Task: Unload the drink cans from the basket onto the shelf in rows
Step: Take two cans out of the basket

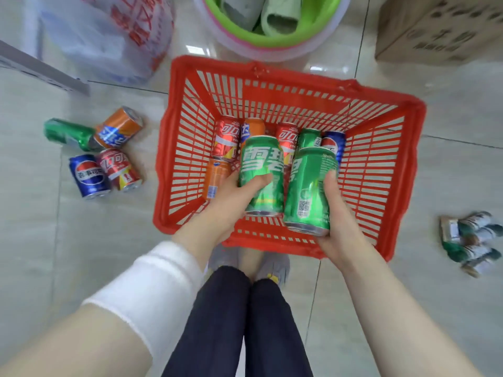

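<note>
Your left hand [231, 197] wraps its fingers and thumb round one green Sprite can [261, 175]. Your right hand [334, 213] clasps a second Sprite can [310, 189]. Both cans hang over the near half of the red basket [392, 164], side by side and almost touching. Their long axes run nearly parallel, with the tops pointing away from you and the bases towards your wrists.

The move ahead probably turns on the pale ledge [40, 69] at the far left, which may be the shelf edge, though too little of it shows to be sure. If it is, the shelf lies up and to your left, so your left hand is nearer and your right has to cross over the basket. Each can will also need tipping upright first.

- **In your hands:** two cans, both green.
- **In the basket:** six cans show. They are a red Coca-Cola can [226, 140] and a second one [287, 137], an orange can [253, 129], another orange one lying flat [217, 178], a green can [309, 137] and a blue Pepsi can [333, 142]. The cans you hold may hide more.
- **On the floor to your left:** four loose cans, a green one [68, 133], an orange one [118, 127], a blue Pepsi [88, 175] and a red Coca-Cola [119, 170].
</note>
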Motion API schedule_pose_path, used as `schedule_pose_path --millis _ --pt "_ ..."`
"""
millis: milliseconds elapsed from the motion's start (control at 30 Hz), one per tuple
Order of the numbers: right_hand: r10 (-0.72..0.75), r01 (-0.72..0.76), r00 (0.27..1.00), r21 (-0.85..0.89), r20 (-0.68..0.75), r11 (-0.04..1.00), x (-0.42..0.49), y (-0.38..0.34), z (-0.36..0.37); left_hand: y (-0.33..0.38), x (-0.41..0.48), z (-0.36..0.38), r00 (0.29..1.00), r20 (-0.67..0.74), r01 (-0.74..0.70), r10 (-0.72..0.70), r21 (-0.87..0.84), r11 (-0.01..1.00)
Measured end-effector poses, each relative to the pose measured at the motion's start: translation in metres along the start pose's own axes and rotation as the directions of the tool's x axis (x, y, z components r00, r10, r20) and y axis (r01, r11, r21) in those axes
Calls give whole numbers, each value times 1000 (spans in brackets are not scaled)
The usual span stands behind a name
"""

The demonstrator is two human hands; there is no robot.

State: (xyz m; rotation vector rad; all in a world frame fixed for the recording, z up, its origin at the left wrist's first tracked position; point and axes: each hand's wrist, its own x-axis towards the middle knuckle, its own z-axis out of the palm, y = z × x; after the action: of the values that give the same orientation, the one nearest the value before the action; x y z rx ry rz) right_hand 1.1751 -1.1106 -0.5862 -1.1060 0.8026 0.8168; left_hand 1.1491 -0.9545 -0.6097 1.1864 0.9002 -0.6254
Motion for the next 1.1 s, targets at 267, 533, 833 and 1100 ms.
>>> schedule_pose_path --millis 267,533,833,1100 --pt "-125 122 991 68 46 990 -168 -74 39 86 -181 4 984 -6 -180 181 -103 978" --pt "-189 188 968 17 165 982 -297 -123 57 133 -316 29 948 7 -309 318 -214 927" --pt "-256 259 939 14 229 966 -409 -155 72 174 -426 37 874 49 -466 483 -199 862" --pt "-353 344 899 81 260 936 -479 -156 125 199 -504 23 845 56 -512 532 -200 835"
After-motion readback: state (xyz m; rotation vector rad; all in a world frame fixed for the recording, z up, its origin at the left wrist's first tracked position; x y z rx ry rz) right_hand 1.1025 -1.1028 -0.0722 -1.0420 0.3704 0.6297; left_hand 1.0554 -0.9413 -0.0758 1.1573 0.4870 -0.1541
